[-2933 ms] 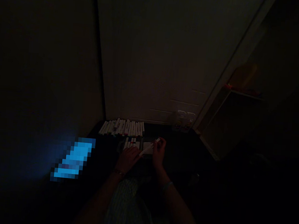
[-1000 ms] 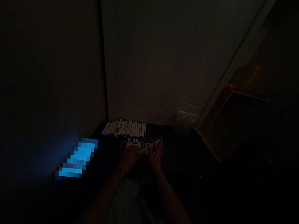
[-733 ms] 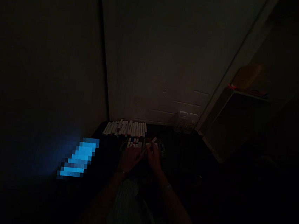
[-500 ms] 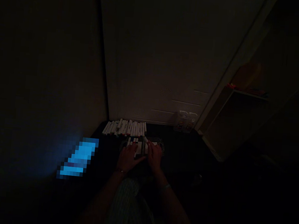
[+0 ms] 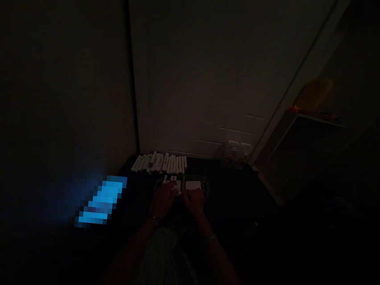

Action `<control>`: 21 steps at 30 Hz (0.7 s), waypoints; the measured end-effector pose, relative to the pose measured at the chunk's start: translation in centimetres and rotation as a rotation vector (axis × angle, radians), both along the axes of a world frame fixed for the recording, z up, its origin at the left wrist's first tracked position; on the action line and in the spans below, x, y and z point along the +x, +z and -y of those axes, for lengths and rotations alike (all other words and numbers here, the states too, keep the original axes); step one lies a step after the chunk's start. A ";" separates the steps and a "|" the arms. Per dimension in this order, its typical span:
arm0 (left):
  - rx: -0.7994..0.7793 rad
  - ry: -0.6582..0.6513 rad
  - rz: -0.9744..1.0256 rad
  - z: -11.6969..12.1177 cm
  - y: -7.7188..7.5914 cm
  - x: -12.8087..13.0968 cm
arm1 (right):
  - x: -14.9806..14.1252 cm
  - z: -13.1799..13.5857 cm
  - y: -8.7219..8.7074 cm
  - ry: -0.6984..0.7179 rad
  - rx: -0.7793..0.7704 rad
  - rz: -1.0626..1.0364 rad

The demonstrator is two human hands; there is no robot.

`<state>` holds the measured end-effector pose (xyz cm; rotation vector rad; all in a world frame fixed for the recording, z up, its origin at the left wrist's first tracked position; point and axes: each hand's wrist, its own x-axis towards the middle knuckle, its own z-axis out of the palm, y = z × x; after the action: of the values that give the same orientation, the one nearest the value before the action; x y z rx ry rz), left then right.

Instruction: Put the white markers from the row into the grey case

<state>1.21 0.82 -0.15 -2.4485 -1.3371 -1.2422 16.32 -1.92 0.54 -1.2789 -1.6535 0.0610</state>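
In dim light, an open plastic case lies on the dark table in front of me. White markers stand side by side in its left half, and a white insert shows in its right half. My left hand is over the left half, its fingers closed around what looks like a white marker. Close beside it, at the middle of the case, my right hand has its fingers curled together; whatever they may hold is hidden.
Behind the case, a row of white markers lies against the pale panel. Two clear containers stand at the back right. A blurred blue glowing screen is on the left. Farther right stands a shelf.
My right hand has drawn back from the case's top edge, where it held a marker, down to the middle. My left thumb has pulled in toward its fingers.
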 end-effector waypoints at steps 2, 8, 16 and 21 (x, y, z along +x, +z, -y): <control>0.010 0.019 -0.067 -0.4 -0.4 0.0 | 0.0 -0.1 -0.1 -0.013 -0.033 -0.012; -0.030 0.189 -0.002 -0.4 0.0 -0.3 | 0.4 -0.3 0.4 -0.035 -0.090 -0.269; -0.074 0.240 0.034 -0.4 0.4 -0.4 | 0.5 -0.2 0.5 -0.062 -0.013 -0.337; -0.091 0.241 0.085 -0.5 0.3 -0.5 | 0.6 -0.5 0.3 -0.046 -0.020 -0.294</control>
<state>0.71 1.33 0.13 -2.2282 -1.6876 -1.2629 16.88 -1.46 0.80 -1.2574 -1.3737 0.2278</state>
